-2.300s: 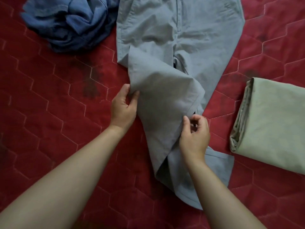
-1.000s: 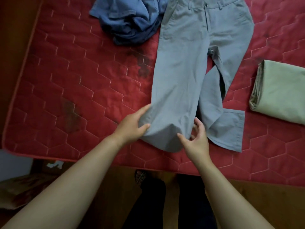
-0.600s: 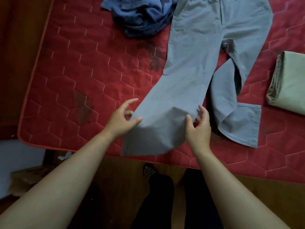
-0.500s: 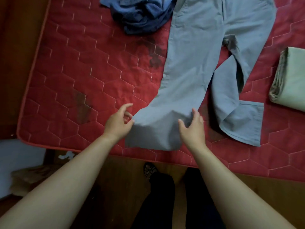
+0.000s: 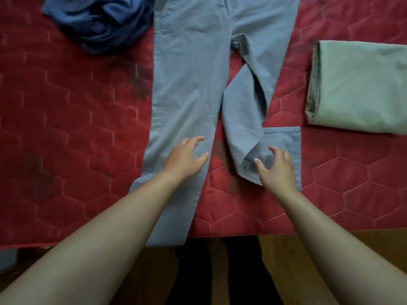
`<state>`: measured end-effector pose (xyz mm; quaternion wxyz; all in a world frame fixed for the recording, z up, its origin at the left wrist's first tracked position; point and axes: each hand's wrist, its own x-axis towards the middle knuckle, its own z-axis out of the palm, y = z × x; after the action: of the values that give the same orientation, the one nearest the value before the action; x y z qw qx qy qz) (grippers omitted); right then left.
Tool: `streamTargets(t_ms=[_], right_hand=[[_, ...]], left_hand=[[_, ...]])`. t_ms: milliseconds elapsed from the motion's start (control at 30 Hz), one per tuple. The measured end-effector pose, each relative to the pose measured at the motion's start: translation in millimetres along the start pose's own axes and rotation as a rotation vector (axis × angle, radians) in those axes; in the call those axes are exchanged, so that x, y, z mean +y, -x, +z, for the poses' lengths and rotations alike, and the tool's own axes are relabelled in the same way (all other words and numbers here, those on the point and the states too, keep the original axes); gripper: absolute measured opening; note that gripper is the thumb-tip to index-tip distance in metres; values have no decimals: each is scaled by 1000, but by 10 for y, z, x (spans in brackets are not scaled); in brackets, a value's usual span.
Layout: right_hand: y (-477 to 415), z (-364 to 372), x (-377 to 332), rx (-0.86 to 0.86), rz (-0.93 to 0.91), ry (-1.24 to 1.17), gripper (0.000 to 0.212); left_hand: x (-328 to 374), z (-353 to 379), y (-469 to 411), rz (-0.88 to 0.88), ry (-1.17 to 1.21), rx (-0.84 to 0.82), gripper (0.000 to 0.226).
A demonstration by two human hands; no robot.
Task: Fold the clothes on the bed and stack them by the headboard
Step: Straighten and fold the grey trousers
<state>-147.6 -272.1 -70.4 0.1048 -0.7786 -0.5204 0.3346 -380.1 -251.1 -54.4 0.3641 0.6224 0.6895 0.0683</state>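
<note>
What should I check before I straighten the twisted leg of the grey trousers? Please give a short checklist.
1. Straight leg lies flat: ok.
2. Twisted leg flat: not ok, doubled back.
3. Right hand holds the cuff: not ok, fingers spread, nothing gripped.
4. Left hand free: ok, open over the straight leg.
5. Folded green cloth clear of the grey trousers: ok.
6. Blue garment clear of the trousers: cannot tell.

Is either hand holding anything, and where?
Nothing is held: left hand open over the grey trousers, on the straight leg; right hand open over the crumpled cuff.
</note>
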Motion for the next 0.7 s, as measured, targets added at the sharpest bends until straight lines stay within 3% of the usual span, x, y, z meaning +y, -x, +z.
streamTargets(t_ms=[200, 333, 400, 567, 700], right_hand=[[-611, -159, 568, 4, 9, 149, 58], [-903, -195, 758, -23, -49, 198, 60], [-985, -205, 795, -26, -108, 193, 62], [-1180, -253, 765, -113, -264, 251, 72], [-1131, -305, 772, -131, -211, 330, 35]], left_hand=[[684, 586, -588, -2, -17, 25, 48], [936, 903, -726, -58, -239, 8, 69], [936, 958, -746, -60, -293, 11, 62], [840, 819, -713, -25, 43, 176, 25], [861, 671, -564, -95, 285, 269, 18]])
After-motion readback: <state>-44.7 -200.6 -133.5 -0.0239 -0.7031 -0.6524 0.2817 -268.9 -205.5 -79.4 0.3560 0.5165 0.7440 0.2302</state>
